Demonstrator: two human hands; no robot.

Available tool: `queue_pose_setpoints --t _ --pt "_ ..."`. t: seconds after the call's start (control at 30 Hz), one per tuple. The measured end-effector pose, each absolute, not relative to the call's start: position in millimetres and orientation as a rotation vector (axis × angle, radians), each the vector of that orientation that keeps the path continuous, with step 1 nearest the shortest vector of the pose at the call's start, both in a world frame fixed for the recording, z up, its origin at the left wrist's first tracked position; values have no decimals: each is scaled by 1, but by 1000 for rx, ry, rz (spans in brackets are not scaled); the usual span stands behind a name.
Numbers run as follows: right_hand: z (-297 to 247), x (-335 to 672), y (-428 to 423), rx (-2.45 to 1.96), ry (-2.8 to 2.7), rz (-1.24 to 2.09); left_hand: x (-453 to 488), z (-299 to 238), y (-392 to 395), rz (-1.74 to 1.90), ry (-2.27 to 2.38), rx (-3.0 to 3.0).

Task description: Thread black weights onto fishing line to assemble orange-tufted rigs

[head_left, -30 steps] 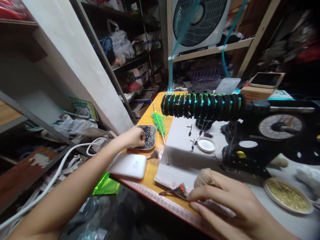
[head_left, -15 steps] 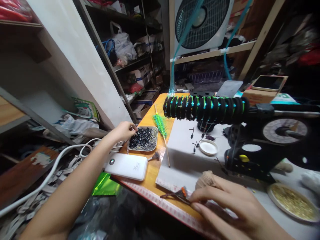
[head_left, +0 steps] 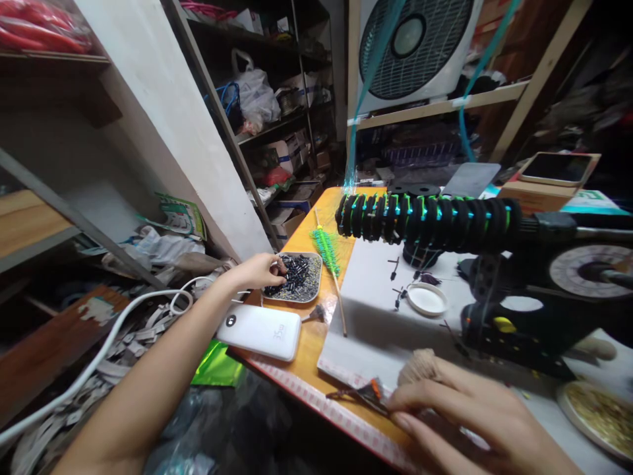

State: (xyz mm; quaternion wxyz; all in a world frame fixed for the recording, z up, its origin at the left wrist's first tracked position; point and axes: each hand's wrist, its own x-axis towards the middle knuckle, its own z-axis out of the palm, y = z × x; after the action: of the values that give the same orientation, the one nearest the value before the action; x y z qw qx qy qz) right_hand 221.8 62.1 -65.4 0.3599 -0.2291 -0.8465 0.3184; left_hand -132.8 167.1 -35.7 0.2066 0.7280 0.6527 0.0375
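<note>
My left hand (head_left: 264,270) reaches into a shallow tray (head_left: 320,272) of small black tube-shaped pieces (head_left: 297,272). Its fingers are curled down among them, and whatever is between the fingertips is hidden. At the front edge of the table my right hand (head_left: 459,409) pinches a slender dark brown piece with an orange patch (head_left: 370,392) between thumb and fingers. A thin tip of that piece points left. One finger of this hand wears a beige wrap (head_left: 419,367).
A white power bank (head_left: 262,332) lies before the tray. Beside it are a green bristly stick (head_left: 326,254) and a black machine with a ribbed roller (head_left: 425,218). A white lid (head_left: 427,299), small dark pieces and a dish of gold bits (head_left: 601,415) rest on the worktop (head_left: 373,316).
My left hand has moved further into the tray, its fingers now lower among the black pieces. My right hand keeps its hold. The whole view has shifted slightly.
</note>
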Motion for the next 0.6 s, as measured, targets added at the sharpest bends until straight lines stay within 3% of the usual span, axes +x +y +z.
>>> queue_pose_setpoints --t 0.23,0.6 --pt "-65 220 60 -603 -2155 827 -135 -38 172 167 1795 2009" --pt "-49 212 61 -733 -1971 736 -22 -38 56 1013 1574 1765"
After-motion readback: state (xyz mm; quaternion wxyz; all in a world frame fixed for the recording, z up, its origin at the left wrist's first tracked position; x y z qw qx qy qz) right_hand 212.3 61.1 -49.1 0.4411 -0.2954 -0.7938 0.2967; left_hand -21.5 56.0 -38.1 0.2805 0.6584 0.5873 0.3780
